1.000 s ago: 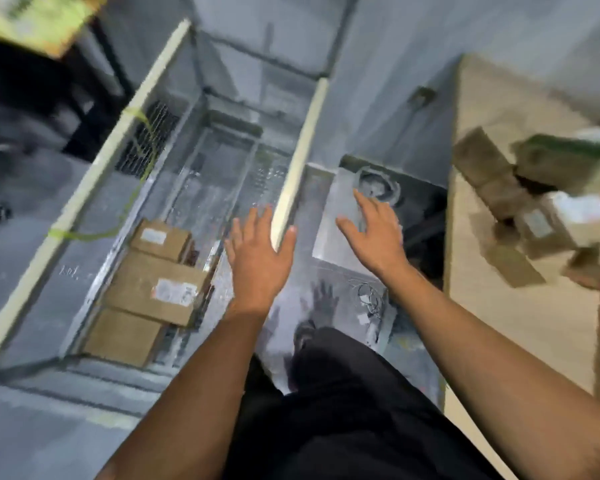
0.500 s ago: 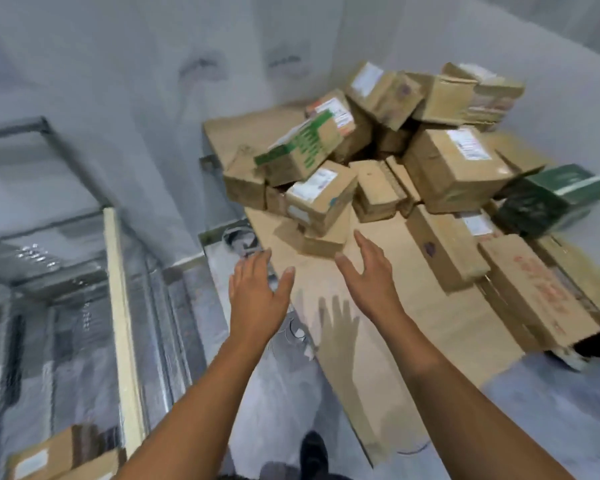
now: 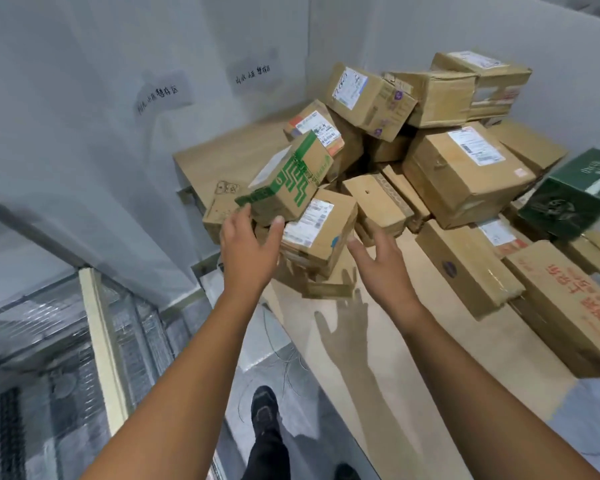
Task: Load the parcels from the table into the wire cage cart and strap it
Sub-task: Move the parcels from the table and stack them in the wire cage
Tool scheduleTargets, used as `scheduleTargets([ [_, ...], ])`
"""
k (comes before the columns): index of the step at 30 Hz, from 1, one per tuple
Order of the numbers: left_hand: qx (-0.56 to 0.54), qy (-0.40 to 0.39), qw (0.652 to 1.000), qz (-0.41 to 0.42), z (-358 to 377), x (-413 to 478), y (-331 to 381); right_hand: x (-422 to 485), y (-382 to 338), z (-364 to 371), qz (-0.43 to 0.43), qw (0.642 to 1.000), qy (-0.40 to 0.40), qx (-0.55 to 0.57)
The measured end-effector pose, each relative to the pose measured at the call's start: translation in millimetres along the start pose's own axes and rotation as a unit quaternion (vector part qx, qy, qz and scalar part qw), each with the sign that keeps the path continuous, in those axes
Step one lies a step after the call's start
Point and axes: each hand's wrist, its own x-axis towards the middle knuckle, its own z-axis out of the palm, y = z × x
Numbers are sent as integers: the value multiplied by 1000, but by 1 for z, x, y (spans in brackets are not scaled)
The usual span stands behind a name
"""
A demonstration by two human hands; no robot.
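As right hand (image 3: 381, 265) hovers open, left hand (image 3: 248, 244) touches green-printed parcel (image 3: 288, 181).

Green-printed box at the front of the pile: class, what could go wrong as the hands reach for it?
1. The green-printed box lies tilted on the white-labelled box. Only the left hand is at its lower corner and the right hand is apart, so it may slip.
2. The parcel behind seems to lean on it, so lifting might topple that one.
3. Loose wires lie near the shoe: a possible trip.
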Motion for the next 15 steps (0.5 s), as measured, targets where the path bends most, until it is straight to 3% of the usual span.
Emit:
scheduleTargets([
  [8, -35, -72, 991, -106, 10, 150, -40, 100, -68, 87, 25, 999, 28, -23],
  [12, -68, -155, 976, -137, 25, 176, -53, 134, -88, 113, 75, 997, 8, -6],
  [15, -100, -166, 971, -141, 30, 173, -55, 138, -93, 122, 123, 992, -26, 8],
])
